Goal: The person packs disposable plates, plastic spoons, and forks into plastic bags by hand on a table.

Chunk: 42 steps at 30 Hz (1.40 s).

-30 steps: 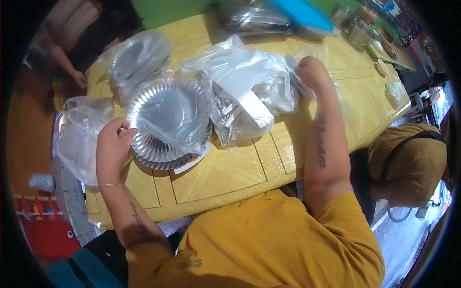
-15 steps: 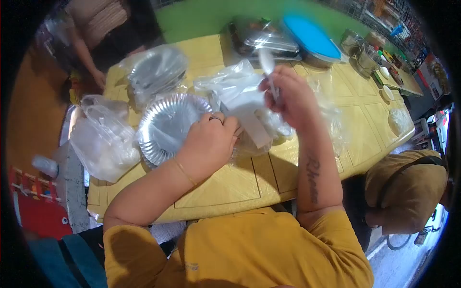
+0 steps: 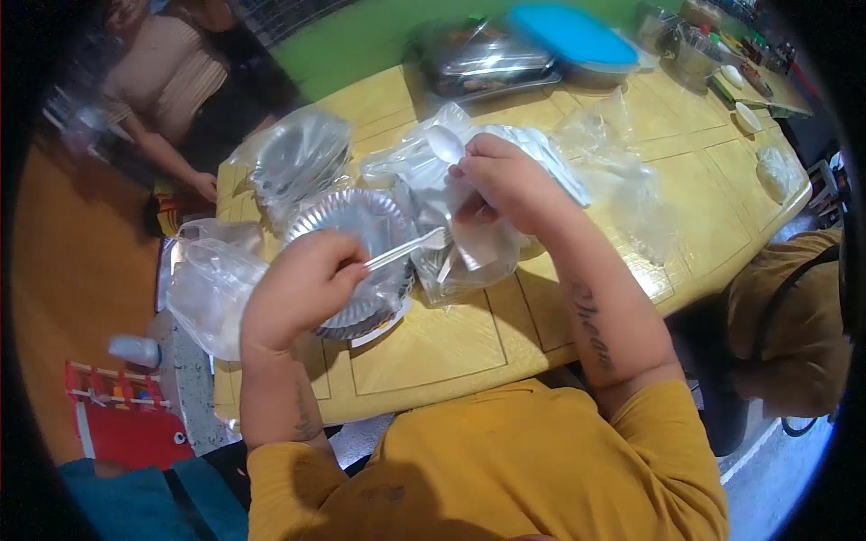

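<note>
Over the foil plates (image 3: pixel 383 212), my left hand (image 3: pixel 311 279) is closed on a white plastic fork (image 3: pixel 410 250), its tines toward the middle. My right hand (image 3: pixel 510 185) pinches a white plastic spoon (image 3: pixel 444 144), bowl up, above the plastic bags. Beneath and between my hands lies a clear bag (image 3: pixel 460 270) with white cutlery in it. A white plastic bag (image 3: pixel 397 162) is behind it. The plates are stacked, with clear plastic across them.
Bagged bowls or plates (image 3: pixel 302 158) sit at the back left, a knotted bag (image 3: pixel 207 288) at the left edge. Covered trays (image 3: pixel 492 59) and a blue-lidded container (image 3: pixel 573 41) stand at the back. A person (image 3: pixel 171 90) stands back left; another (image 3: pixel 785 325) is at the right.
My left hand has drawn back left over the plates and now shows a fork. My right hand has moved slightly left and lower with the spoon. The view has shifted.
</note>
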### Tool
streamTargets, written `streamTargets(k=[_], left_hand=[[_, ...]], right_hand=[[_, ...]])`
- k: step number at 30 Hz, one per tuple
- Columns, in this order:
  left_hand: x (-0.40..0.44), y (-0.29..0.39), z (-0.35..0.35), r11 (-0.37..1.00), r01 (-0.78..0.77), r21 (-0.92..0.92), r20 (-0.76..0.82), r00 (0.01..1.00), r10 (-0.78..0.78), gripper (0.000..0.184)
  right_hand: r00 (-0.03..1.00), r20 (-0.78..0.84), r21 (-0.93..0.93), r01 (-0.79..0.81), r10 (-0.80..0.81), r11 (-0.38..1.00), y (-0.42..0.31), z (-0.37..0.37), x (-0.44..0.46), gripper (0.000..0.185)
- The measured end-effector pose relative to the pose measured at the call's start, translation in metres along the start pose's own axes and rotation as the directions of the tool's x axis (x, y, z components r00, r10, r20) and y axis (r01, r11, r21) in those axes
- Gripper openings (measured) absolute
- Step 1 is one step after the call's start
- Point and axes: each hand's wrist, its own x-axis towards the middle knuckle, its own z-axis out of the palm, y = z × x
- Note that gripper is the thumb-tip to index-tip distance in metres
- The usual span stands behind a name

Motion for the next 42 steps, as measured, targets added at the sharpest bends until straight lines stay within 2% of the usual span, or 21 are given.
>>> streamTargets(k=[3,4,5,8,11,13,15,16,17,18,19,20,22,26,28,30,31,34,38,41,42], left_hand=[[-0.045,-0.019,-0.022,0.991,0.061,-0.119,-0.149,0.986,-0.078,0.012],[-0.054,-0.023,-0.022,0.967,0.078,-0.243,-0.249,0.958,-0.14,0.011],[-0.063,-0.029,-0.019,0.928,0.079,-0.365,-0.34,0.916,-0.211,0.011],[-0.064,-0.004,-0.004,0.775,-0.054,-0.63,-0.48,0.811,-0.334,0.012],[-0.045,0.025,0.023,0.616,-0.196,-0.763,-0.518,0.755,-0.402,0.012],[-0.043,0.02,0.038,0.609,-0.179,-0.772,-0.492,0.776,-0.396,0.011],[-0.051,0.012,0.045,0.547,-0.154,-0.823,-0.478,0.707,-0.52,0.01],[-0.058,0.006,0.047,0.514,-0.14,-0.846,-0.463,0.671,-0.579,0.01],[-0.068,-0.006,0.048,0.543,-0.133,-0.829,-0.502,0.606,-0.617,0.009],[-0.081,-0.019,0.048,0.65,-0.071,-0.756,-0.571,0.558,-0.603,0.01],[-0.094,-0.033,0.047,0.742,0.001,-0.67,-0.638,0.511,-0.576,0.012],[-0.107,-0.042,0.046,0.817,0.083,-0.571,-0.7,0.471,-0.537,0.014],[-0.133,-0.052,0.044,0.751,0.115,-0.65,-0.615,0.501,-0.609,0.019],[-0.159,-0.044,0.038,0.641,0.343,-0.686,-0.344,0.623,-0.702,0.023],[-0.154,-0.044,0.04,0.745,0.324,-0.583,-0.41,0.674,-0.614,0.024],[-0.14,-0.053,0.056,0.845,0.304,-0.439,-0.487,0.71,-0.508,0.026],[-0.127,-0.055,0.06,0.944,0.166,-0.284,-0.63,0.71,-0.315,0.027],[-0.104,-0.038,0.057,0.991,0.136,0.006,-0.752,0.654,-0.085,0.023],[-0.093,-0.037,0.054,0.995,-0.06,0.074,-0.663,0.742,0.094,0.028],[-0.094,-0.043,0.058,0.998,-0.054,0.032,-0.594,0.802,0.062,0.03],[-0.09,-0.045,0.057,0.998,0.011,0.055,-0.586,0.81,0.024,0.031]], right_hand=[[0.998,-0.036,0.107,-0.042,0.046,0.993,-0.021,0.008,-0.016,0.011],[0.997,-0.051,0.153,-0.05,0.058,0.987,-0.025,0.014,-0.019,0.011],[0.997,-0.072,0.412,-0.009,0.043,0.911,-0.027,0.024,-0.023,0.011],[0.997,0.067,0.568,-0.001,-0.044,0.823,-0.021,0.059,-0.018,0.01],[0.991,0.135,0.53,-0.067,-0.006,0.845,-0.031,0.111,-0.033,0.01],[0.977,0.206,0.476,-0.059,-0.046,0.877,-0.035,0.131,-0.038,0.012],[0.949,0.297,0.383,-0.017,-0.106,0.924,-0.038,0.142,-0.041,0.014],[0.917,0.272,0.122,0.268,-0.292,0.956,-0.031,0.141,-0.04,0.015],[0.835,0.301,-0.148,0.518,-0.46,0.843,-0.018,0.137,-0.036,0.016],[0.714,0.382,-0.386,0.7,-0.587,0.6,-0.01,0.131,-0.036,0.017],[0.684,0.466,-0.511,0.725,-0.561,0.461,-0.006,0.126,-0.044,0.017],[0.742,0.538,-0.609,0.67,-0.401,0.424,-0.007,0.125,-0.048,0.018],[0.814,0.579,-0.771,0.565,-0.046,0.294,-0.01,0.126,-0.055,0.019],[0.86,0.431,-0.748,0.51,-0.273,0.425,0.01,0.13,-0.041,0.028],[0.828,0.361,-0.708,0.543,-0.428,0.452,0.003,0.13,-0.044,0.035],[0.798,0.363,-0.679,0.58,-0.481,0.45,0.003,0.131,-0.045,0.043],[0.782,0.361,-0.665,0.598,-0.508,0.447,0.002,0.131,-0.045,0.047],[0.823,0.336,-0.69,0.546,-0.457,0.475,0.0,0.134,-0.052,0.054],[0.782,0.314,-0.613,0.6,-0.539,0.513,0.005,0.127,-0.046,0.059],[0.767,0.292,-0.599,0.613,-0.572,0.516,0.008,0.121,-0.04,0.06],[0.773,0.3,-0.588,0.611,-0.558,0.53,0.009,0.12,-0.038,0.06]])
